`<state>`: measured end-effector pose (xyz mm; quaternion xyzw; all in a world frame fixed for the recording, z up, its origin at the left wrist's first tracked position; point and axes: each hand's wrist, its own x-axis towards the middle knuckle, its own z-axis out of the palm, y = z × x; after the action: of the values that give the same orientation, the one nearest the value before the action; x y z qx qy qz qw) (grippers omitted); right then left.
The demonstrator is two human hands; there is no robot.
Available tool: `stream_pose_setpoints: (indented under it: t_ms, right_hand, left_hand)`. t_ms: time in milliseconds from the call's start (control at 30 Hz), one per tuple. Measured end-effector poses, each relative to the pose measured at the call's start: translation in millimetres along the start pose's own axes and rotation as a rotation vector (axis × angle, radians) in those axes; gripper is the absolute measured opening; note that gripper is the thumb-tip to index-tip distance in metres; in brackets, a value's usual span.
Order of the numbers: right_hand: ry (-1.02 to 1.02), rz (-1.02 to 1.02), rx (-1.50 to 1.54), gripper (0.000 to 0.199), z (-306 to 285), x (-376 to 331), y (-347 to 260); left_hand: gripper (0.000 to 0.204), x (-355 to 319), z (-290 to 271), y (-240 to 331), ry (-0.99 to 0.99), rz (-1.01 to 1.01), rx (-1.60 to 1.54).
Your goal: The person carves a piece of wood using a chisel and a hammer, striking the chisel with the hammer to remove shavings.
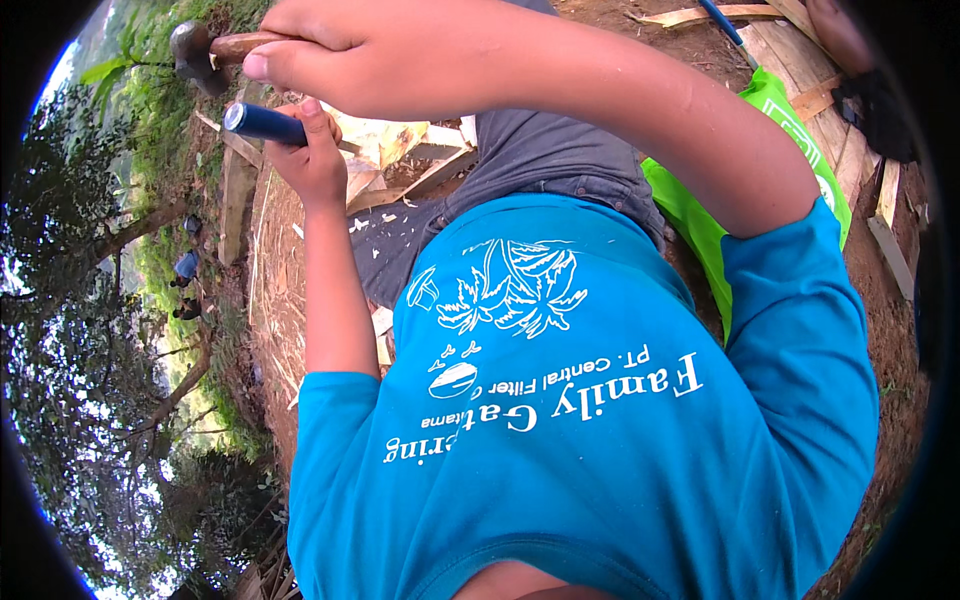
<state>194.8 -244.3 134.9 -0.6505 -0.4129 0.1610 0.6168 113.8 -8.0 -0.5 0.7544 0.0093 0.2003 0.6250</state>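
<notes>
My right hand (350,62) is wrapped round the wooden handle of a hammer (197,58), whose dark metal head sticks out to the left at the upper left. Just below it, my left hand (315,160) grips the blue handle of a chisel (262,123). The handle's pale, capped end points left, close under the hammer head but apart from it. The chisel's blade is hidden behind my hand and arm. Pale cut wood (400,143) with fresh chips lies beyond my left hand, beside my grey trousers (550,150).
A bright green bag (700,230) lies to my right, partly behind my right arm. Boards (775,55) and a blue rod-like thing (720,18) are at the upper right, near part of a limb (838,35). Brown soil, trees and distant figures (186,268) fill the left.
</notes>
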Motion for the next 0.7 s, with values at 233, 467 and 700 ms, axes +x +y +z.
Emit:
stream_pose_setpoints:
  t_ms: [233,467,700]
  right_hand:
    - [-0.156,0.325,-0.045,0.037,-20,-2,-65]
    - [-0.126,0.137,-0.138,0.04,-22,-7,-69]
    - [0.11,-0.272,-0.089,0.039,-5,-28,-33]
  left_hand:
    - [0.027,-2,-9,-18,-0.021,0.087,0.199]
    - [0.041,-3,-11,-20,-0.036,0.274,0.488]
    - [0.041,-1,-12,-21,-0.049,0.451,0.643]
